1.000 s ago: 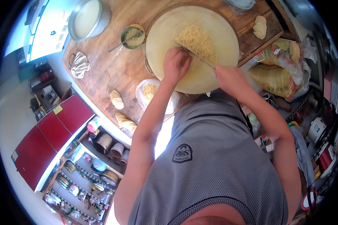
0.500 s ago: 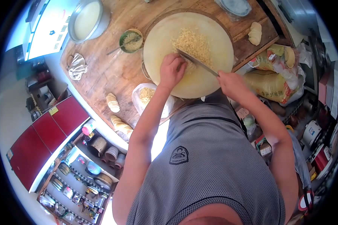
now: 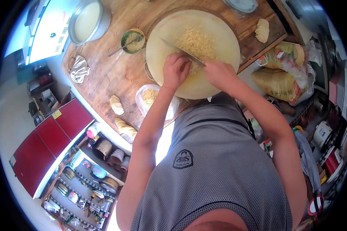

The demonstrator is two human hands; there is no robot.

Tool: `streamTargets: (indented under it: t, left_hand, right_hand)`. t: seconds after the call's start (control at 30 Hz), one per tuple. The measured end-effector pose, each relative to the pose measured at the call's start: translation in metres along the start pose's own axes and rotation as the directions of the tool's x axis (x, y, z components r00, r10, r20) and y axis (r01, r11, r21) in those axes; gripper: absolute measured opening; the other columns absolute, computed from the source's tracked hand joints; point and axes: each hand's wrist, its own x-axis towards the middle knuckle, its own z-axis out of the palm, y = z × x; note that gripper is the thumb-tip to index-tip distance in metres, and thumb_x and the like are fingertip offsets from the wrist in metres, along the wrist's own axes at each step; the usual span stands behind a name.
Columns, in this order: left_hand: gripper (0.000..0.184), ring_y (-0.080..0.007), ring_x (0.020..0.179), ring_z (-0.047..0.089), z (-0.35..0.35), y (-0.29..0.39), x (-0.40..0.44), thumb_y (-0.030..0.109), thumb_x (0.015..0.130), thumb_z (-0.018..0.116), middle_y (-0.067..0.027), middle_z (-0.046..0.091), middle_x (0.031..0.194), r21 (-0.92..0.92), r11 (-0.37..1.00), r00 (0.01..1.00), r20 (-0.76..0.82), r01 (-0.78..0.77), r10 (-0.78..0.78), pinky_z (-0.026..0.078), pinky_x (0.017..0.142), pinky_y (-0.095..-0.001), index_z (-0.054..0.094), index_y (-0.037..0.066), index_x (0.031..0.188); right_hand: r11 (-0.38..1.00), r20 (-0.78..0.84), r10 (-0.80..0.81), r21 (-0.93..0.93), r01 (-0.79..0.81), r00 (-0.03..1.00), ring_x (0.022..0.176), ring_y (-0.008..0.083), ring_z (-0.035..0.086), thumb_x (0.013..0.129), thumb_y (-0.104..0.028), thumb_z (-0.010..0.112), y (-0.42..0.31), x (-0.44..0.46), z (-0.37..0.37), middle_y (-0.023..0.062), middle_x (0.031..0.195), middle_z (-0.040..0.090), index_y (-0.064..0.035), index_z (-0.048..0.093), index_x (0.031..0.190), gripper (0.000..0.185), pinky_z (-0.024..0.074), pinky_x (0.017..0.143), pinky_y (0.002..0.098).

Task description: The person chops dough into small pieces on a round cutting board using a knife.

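My right hand (image 3: 220, 75) is wrapped round the handle of a kitchen knife (image 3: 193, 57), its long blade reaching left across a round pale chopping board (image 3: 158, 54). My left hand (image 3: 176, 71) rests on the board against the blade, with fingers curled in. Whatever lies beneath those fingertips is hidden. Pale yellow shreds lie just right of the left fingers. Beyond the blade a pile of finely chopped pale yellow food (image 3: 198, 43) is spread on the board. A clear plastic bag (image 3: 142, 104) near my left forearm holds more yellow chopped bits.
On the wooden table (image 3: 104, 73) stand a green bowl (image 3: 134, 41) with a spoon and a large metal pot (image 3: 101, 23) of whitish contents. Twisted dough pieces (image 3: 116, 104) and a crumpled cloth (image 3: 80, 69) lie leftward. More dough (image 3: 262, 30) and yellow sacks (image 3: 275, 82) are at right.
My right hand has moved left with the knife, so the blade's tip now extends past my left fingers. My left hand stays in nearly the same place.
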Motion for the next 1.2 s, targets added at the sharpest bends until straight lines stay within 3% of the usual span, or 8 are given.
streamTargets:
  t: [0.17, 0.33, 0.6, 0.9, 1.07, 1.2]
  left_hand:
    - [0.014, -0.0321, 0.096, 0.065, -0.001, 0.002, -0.003, 0.003, 0.077, 0.080, -0.0108, 0.068, 0.102, -0.004, 0.999, 0.999, -0.029, 0.033, -0.033, 0.053, 0.082, -0.0410, 0.071, 0.005, 0.088]
    - [0.015, -0.0321, 0.096, 0.065, 0.000, 0.002, -0.002, 0.003, 0.076, 0.081, -0.0111, 0.069, 0.103, -0.009, 1.000, 0.999, -0.029, 0.024, -0.024, 0.053, 0.082, -0.0403, 0.072, 0.005, 0.088]
    - [0.016, -0.0323, 0.097, 0.065, -0.001, -0.002, -0.003, 0.003, 0.075, 0.081, -0.0113, 0.069, 0.104, 0.002, 1.000, 1.000, -0.001, 0.003, -0.003, 0.053, 0.083, -0.0401, 0.072, 0.006, 0.088]
    - [0.015, -0.0344, 0.100, 0.065, -0.006, 0.002, -0.005, 0.004, 0.079, 0.078, -0.0120, 0.068, 0.105, -0.043, 0.998, 0.999, 0.011, 0.044, -0.043, 0.053, 0.087, -0.0428, 0.071, 0.004, 0.092]
    - [0.016, -0.0347, 0.103, 0.064, -0.011, 0.007, -0.009, 0.004, 0.081, 0.077, -0.0128, 0.068, 0.106, -0.101, 0.989, 0.995, -0.003, 0.103, -0.104, 0.053, 0.088, -0.0432, 0.071, 0.004, 0.096]
    - [0.020, -0.0361, 0.105, 0.063, -0.009, 0.013, -0.006, 0.003, 0.080, 0.076, -0.0133, 0.066, 0.111, -0.002, 0.997, 0.996, -0.044, 0.074, -0.074, 0.053, 0.087, -0.0440, 0.070, 0.005, 0.099]
  right_hand:
    - [1.000, 0.018, 0.012, 0.007, -0.012, 1.000, 0.075, 0.0459, 0.068, 0.096, -0.016, 0.053, 0.037, -0.061, -0.005, 0.0230, 0.075, 0.068, -0.0034, 0.056, 0.096, 0.013, 0.0517, 0.067, 0.0570]
    - [1.000, 0.028, 0.021, -0.023, -0.020, 0.999, 0.074, 0.0463, 0.067, 0.095, -0.015, 0.054, 0.015, -0.072, -0.033, 0.0226, 0.076, 0.068, -0.0037, 0.056, 0.095, 0.012, 0.0513, 0.066, 0.0573]
    - [0.999, -0.028, -0.036, 0.014, 0.036, 0.999, 0.080, 0.0468, 0.070, 0.094, -0.012, 0.051, -0.006, 0.004, 0.007, 0.0254, 0.080, 0.070, -0.0024, 0.060, 0.099, 0.015, 0.0537, 0.071, 0.0569]
    - [0.994, 0.076, 0.110, -0.004, -0.110, 0.991, 0.084, 0.0453, 0.069, 0.099, -0.019, 0.053, 0.029, -0.061, -0.007, 0.0236, 0.084, 0.070, -0.0029, 0.059, 0.097, 0.017, 0.0534, 0.074, 0.0565]
    - [0.999, -0.028, 0.012, 0.034, -0.011, 1.000, 0.075, 0.0464, 0.065, 0.100, -0.022, 0.056, 0.037, -0.072, -0.009, 0.0226, 0.073, 0.064, -0.0044, 0.055, 0.094, 0.019, 0.0499, 0.068, 0.0579]
    - [0.997, -0.065, 0.013, 0.078, -0.008, 0.998, 0.074, 0.0469, 0.065, 0.100, -0.022, 0.056, 0.031, -0.071, -0.010, 0.0226, 0.072, 0.064, -0.0044, 0.055, 0.094, 0.019, 0.0496, 0.066, 0.0579]
